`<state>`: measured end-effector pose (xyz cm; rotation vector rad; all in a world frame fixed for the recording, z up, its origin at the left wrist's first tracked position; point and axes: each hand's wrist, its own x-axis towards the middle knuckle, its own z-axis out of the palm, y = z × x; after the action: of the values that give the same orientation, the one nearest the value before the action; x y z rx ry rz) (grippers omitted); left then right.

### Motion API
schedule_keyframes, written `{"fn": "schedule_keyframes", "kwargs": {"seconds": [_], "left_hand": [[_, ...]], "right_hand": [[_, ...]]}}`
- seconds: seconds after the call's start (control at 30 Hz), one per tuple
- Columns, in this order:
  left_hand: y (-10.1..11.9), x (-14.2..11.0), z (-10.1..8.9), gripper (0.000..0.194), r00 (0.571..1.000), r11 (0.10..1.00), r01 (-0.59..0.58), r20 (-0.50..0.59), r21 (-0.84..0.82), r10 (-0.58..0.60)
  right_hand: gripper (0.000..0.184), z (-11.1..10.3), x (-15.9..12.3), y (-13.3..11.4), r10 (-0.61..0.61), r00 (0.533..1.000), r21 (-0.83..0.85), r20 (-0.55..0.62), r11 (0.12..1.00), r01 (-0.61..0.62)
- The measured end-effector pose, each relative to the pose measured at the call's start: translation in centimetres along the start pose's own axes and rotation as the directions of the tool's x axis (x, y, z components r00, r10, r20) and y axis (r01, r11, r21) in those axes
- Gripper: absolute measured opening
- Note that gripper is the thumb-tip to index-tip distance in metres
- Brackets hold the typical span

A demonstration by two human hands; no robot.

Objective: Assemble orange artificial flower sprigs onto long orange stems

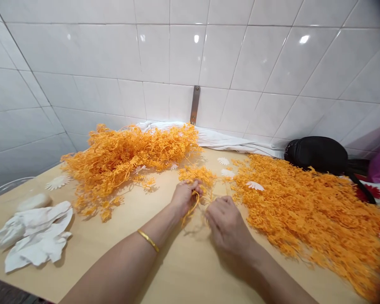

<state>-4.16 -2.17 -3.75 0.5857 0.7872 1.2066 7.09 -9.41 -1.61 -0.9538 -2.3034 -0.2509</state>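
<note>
My left hand [185, 196] is closed round an orange plastic sprig [194, 202] at the middle of the wooden table [164, 270]; a gold bangle sits on that wrist. My right hand [226, 221] is beside it with its fingers curled and pinched on the same sprig. A small clump of orange pieces [198, 173] lies just beyond both hands. A big heap of tangled orange sprigs [126, 156] is at the back left. A wider spread of separated orange pieces [313, 207] covers the table's right side.
White crumpled cloths [34, 236] lie at the left near the table's edge, a glass bowl's rim [6, 185] behind them. White paper flowers [57, 182] are scattered about. A black bag [319, 154] and white fabric [221, 139] rest against the tiled wall.
</note>
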Motion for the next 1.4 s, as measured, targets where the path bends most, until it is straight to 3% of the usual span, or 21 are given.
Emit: {"fn": "schedule_keyframes", "kwargs": {"seconds": [0.07, 0.13, 0.17, 0.27, 0.3, 0.37, 0.5, 0.7, 0.9, 0.97, 1.07, 1.13, 1.27, 1.4], "left_hand": [[0.4, 0.0, 0.0, 0.004, 1.000, 1.000, -0.017, -0.015, 0.024, 0.017], [0.4, -0.3, 0.0, 0.005, 0.997, 0.991, -0.046, 0.072, 0.127, 0.037], [0.4, -0.5, 0.0, 0.008, 0.991, 0.981, -0.068, 0.124, 0.182, 0.045], [0.1, -1.2, 0.1, 0.018, 0.975, 0.947, -0.135, 0.209, 0.292, 0.075], [0.1, -1.3, 0.1, 0.020, 0.972, 0.936, -0.152, 0.219, 0.318, 0.083], [-0.1, -1.4, 0.1, 0.021, 0.969, 0.910, -0.179, 0.225, 0.375, 0.097], [-0.9, -1.1, 0.2, 0.024, 0.957, 0.855, -0.255, 0.247, 0.452, 0.154], [-1.5, -1.2, 0.3, 0.026, 0.931, 0.794, -0.332, 0.312, 0.509, 0.189], [0.2, -1.8, 0.3, 0.008, 0.927, 0.866, -0.131, 0.369, 0.483, -0.066], [0.6, -1.9, 0.3, 0.007, 0.922, 0.872, -0.109, 0.376, 0.477, -0.091], [0.4, -1.9, 0.4, 0.010, 0.924, 0.866, -0.167, 0.380, 0.471, -0.029], [-0.2, -1.7, 0.5, 0.013, 0.930, 0.860, -0.217, 0.365, 0.461, 0.039], [-1.6, -1.5, 0.6, 0.013, 0.951, 0.864, -0.223, 0.295, 0.451, 0.092], [-2.1, -1.7, 1.0, 0.013, 0.965, 0.879, -0.194, 0.244, 0.436, 0.092]], "right_hand": [[0.020, -0.7, 0.1, -0.9, 0.001, 0.998, 0.117, -0.067, 0.993, 0.007], [0.015, -1.3, 0.0, -0.7, 0.174, 0.971, 0.203, -0.166, 0.969, -0.139], [0.013, -1.4, -0.1, -0.3, 0.314, 0.927, 0.258, -0.206, 0.931, -0.258], [0.021, -1.5, -0.6, 1.7, 0.667, 0.721, 0.470, -0.189, 0.705, -0.530], [0.022, -1.4, -0.7, 2.2, 0.723, 0.675, 0.532, -0.148, 0.633, -0.562], [0.022, -1.0, -0.8, 2.8, 0.759, 0.649, 0.616, -0.052, 0.536, -0.577], [0.022, -0.1, -0.6, 2.3, 0.736, 0.673, 0.624, 0.075, 0.492, -0.607], [0.023, 0.7, -0.7, 2.3, 0.644, 0.744, 0.435, 0.178, 0.627, -0.646], [0.028, 1.3, -0.9, 2.9, 0.628, 0.759, 0.411, 0.172, 0.655, -0.635], [0.027, 1.5, -1.0, 2.9, 0.628, 0.758, 0.443, 0.174, 0.638, -0.630], [0.027, 1.6, -1.0, 2.8, 0.631, 0.743, 0.500, 0.224, 0.580, -0.643], [0.027, 1.5, -1.0, 2.6, 0.624, 0.749, 0.456, 0.223, 0.612, -0.646], [0.023, 1.2, -1.1, 2.4, 0.524, 0.847, 0.114, 0.093, 0.839, -0.532], [0.020, 0.5, -1.3, 2.2, 0.245, 0.969, -0.221, 0.024, 0.947, -0.234]]}}
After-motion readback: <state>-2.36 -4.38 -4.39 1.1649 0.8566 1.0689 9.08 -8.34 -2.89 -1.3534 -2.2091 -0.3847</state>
